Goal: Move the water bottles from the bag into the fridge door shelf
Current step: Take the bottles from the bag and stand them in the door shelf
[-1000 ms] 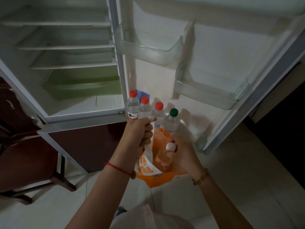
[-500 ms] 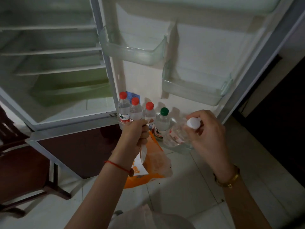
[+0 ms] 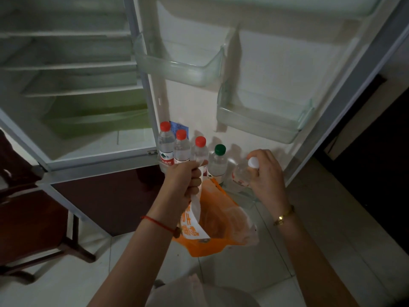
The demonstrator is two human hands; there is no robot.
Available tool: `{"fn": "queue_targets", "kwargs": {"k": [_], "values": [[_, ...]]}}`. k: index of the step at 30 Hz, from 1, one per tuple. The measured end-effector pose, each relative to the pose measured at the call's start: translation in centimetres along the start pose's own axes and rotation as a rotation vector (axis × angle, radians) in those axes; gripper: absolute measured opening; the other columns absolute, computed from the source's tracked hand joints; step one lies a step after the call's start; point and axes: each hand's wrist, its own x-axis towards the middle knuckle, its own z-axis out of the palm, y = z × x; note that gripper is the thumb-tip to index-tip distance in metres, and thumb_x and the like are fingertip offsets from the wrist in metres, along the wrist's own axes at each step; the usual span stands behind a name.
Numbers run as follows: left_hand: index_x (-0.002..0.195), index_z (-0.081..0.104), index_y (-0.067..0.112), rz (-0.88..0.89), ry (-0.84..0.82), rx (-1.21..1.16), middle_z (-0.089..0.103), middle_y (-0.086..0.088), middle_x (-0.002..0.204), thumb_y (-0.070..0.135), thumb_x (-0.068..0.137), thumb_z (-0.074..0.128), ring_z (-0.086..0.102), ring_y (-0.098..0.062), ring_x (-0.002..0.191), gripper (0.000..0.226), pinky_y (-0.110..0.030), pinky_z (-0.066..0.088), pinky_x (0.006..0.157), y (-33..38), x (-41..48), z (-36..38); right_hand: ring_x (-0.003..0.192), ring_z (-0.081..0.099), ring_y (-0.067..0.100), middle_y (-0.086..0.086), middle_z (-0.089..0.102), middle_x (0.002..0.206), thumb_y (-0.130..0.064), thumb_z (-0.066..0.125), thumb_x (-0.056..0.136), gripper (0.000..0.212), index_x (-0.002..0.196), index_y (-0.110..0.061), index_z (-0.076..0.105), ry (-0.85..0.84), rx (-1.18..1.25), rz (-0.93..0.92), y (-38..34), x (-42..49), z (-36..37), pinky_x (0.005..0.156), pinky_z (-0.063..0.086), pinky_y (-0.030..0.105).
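Observation:
My left hand (image 3: 184,185) grips the handles of an orange and white plastic bag (image 3: 221,224) that hangs over the floor. My right hand (image 3: 265,173) holds a clear white-capped water bottle (image 3: 242,172) by its neck, tilted, its base down in the bottom door shelf (image 3: 245,194). In that shelf stand three red-capped bottles (image 3: 166,142) and a green-capped bottle (image 3: 218,161) in a row to the left of the held one. What remains inside the bag is hard to make out.
The fridge door (image 3: 276,63) stands open to the right with two clear upper door bins (image 3: 181,63), (image 3: 263,120). The fridge interior (image 3: 73,85) has white shelves and a green drawer. A dark wooden chair (image 3: 33,218) is at the left. The floor (image 3: 332,240) is pale tile.
My right hand lifted the white-capped bottle out of the bag and carried it right, then lowered it into the bottom door shelf beside the green-capped bottle. The left hand kept holding the bag.

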Motion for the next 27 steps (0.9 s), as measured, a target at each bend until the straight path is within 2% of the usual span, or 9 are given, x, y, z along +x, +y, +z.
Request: {"fn": "queue_targets", "kwargs": {"k": [4, 8, 14, 18, 22, 24, 26, 27], "values": [[0.119, 0.060, 0.002, -0.031, 0.009, -0.008, 0.027, 0.007, 0.047, 0.011, 0.099, 0.044, 0.024, -0.001, 0.028, 0.027, -0.011, 0.018, 0.031, 0.0, 0.5, 0.4, 0.098, 0.055, 0.025, 0.006, 0.057, 0.105, 0.006, 0.064, 0.080, 0.028, 0.101, -0.010, 0.060, -0.047, -0.054, -0.021, 0.6, 0.9, 1.6, 0.079, 0.045, 0.028], [0.119, 0.061, 0.001, -0.025, 0.009, -0.016, 0.027, 0.007, 0.049, 0.011, 0.098, 0.045, 0.024, -0.001, 0.029, 0.028, -0.012, 0.019, 0.030, -0.2, 0.7, 0.5, 0.099, 0.053, 0.026, 0.007, 0.058, 0.106, 0.009, 0.067, 0.076, 0.033, 0.103, -0.008, 0.061, -0.085, -0.081, -0.020, 0.9, 1.8, 2.5, 0.079, 0.043, 0.026], [0.120, 0.060, 0.000, -0.030, 0.000, -0.024, 0.028, 0.009, 0.044, 0.012, 0.099, 0.045, 0.024, -0.001, 0.029, 0.029, -0.013, 0.019, 0.029, -0.1, 1.2, 0.2, 0.105, 0.053, 0.026, 0.008, 0.058, 0.112, 0.002, 0.064, 0.084, 0.028, 0.110, -0.008, 0.061, -0.127, -0.115, 0.017, 0.9, 2.0, 3.5, 0.084, 0.050, 0.034], [0.122, 0.059, 0.000, -0.037, -0.004, -0.014, 0.028, 0.011, 0.040, 0.013, 0.099, 0.044, 0.023, 0.000, 0.028, 0.030, -0.013, 0.017, 0.029, 0.0, 1.4, -0.1, 0.104, 0.054, 0.028, 0.009, 0.059, 0.110, 0.005, 0.063, 0.083, 0.031, 0.112, -0.007, 0.062, -0.108, -0.101, 0.032, 1.2, 1.8, 3.8, 0.083, 0.048, 0.032], [0.119, 0.061, 0.001, -0.033, 0.015, -0.032, 0.028, 0.010, 0.043, 0.011, 0.099, 0.042, 0.023, 0.000, 0.029, 0.029, -0.012, 0.017, 0.029, -0.2, 1.7, -0.7, 0.108, 0.055, 0.028, 0.009, 0.058, 0.112, 0.000, 0.062, 0.087, 0.033, 0.118, -0.008, 0.061, -0.103, -0.099, 0.049, 1.3, 1.9, 3.7, 0.087, 0.048, 0.032], [0.111, 0.063, 0.002, -0.029, 0.029, -0.028, 0.029, 0.009, 0.045, 0.011, 0.099, 0.043, 0.024, -0.001, 0.029, 0.026, -0.011, 0.018, 0.031, -0.2, 1.7, -1.1, 0.113, 0.055, 0.027, 0.009, 0.056, 0.119, -0.005, 0.063, 0.087, 0.037, 0.123, -0.011, 0.056, -0.083, -0.081, 0.061, 1.0, 1.9, 3.4, 0.090, 0.050, 0.035], [0.088, 0.065, 0.006, -0.023, 0.044, -0.013, 0.030, 0.009, 0.044, 0.011, 0.098, 0.045, 0.025, -0.001, 0.029, 0.022, -0.012, 0.019, 0.031, -0.1, 1.7, -1.5, 0.113, 0.055, 0.025, 0.008, 0.052, 0.123, -0.010, 0.063, 0.088, 0.037, 0.123, -0.013, 0.053, -0.019, -0.093, 0.057, 0.4, 1.7, 3.1, 0.090, 0.053, 0.035], [0.073, 0.061, 0.011, -0.022, 0.057, -0.010, 0.030, 0.009, 0.043, 0.010, 0.098, 0.046, 0.025, -0.002, 0.029, 0.029, -0.013, 0.019, 0.031, 0.0, 1.6, -1.8, 0.111, 0.055, 0.024, 0.007, 0.051, 0.122, -0.013, 0.062, 0.089, 0.035, 0.122, -0.013, 0.054, 0.017, -0.097, 0.051, 0.0, 1.5, 3.0, 0.089, 0.053, 0.035]]}}
